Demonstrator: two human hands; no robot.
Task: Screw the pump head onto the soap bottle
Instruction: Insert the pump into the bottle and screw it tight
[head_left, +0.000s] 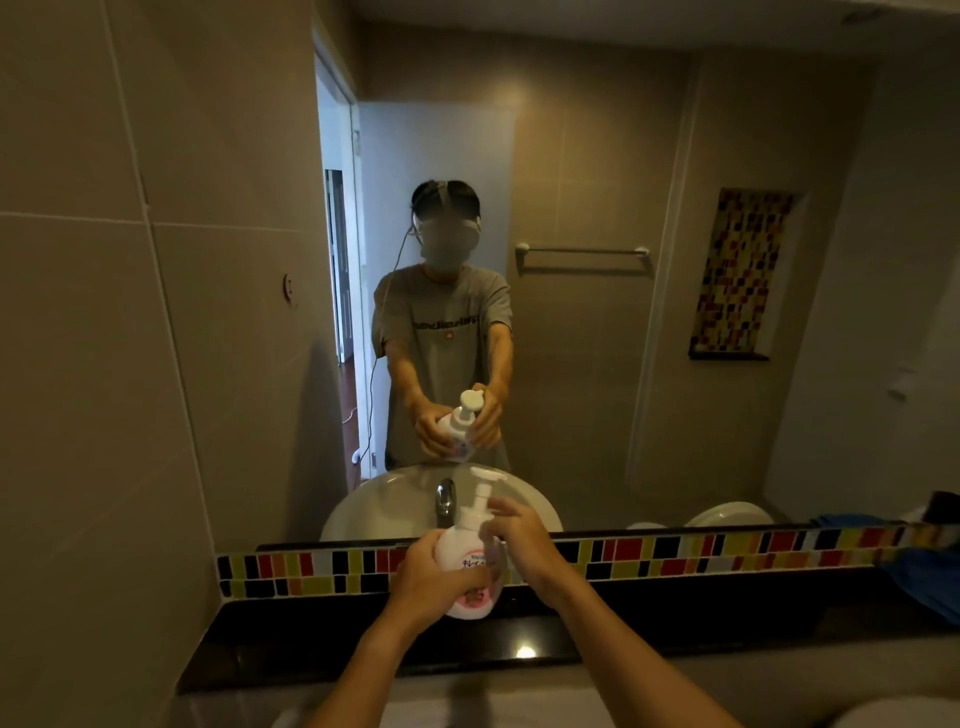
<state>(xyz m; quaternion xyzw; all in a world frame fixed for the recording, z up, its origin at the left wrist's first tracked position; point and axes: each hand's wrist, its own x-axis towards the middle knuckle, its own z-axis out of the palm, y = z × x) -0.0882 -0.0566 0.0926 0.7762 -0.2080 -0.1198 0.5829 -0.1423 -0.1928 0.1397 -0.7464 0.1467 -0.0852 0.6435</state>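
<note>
Black counter: glossy dark stone ledge (322, 644) below the grip, one light glare on it.
Left hand (436, 577): wrapped tight around the body of the white plastic soap bottle (470, 564), held in the air above the ledge.
Right hand (524, 545): fingers curled against the bottle's neck, just under the white pump head (482, 483).
Bottle look: rounded, pink label with red lettering; lower label hidden by fingers.
Pump head: seated on the neck; how far threaded, cannot tell.
Behind grip: multicoloured mosaic tile strip (675, 556), then wall mirror (597, 156) reflecting beige tiles.
Right edge: blue cloth (930, 582), cut off.
</note>
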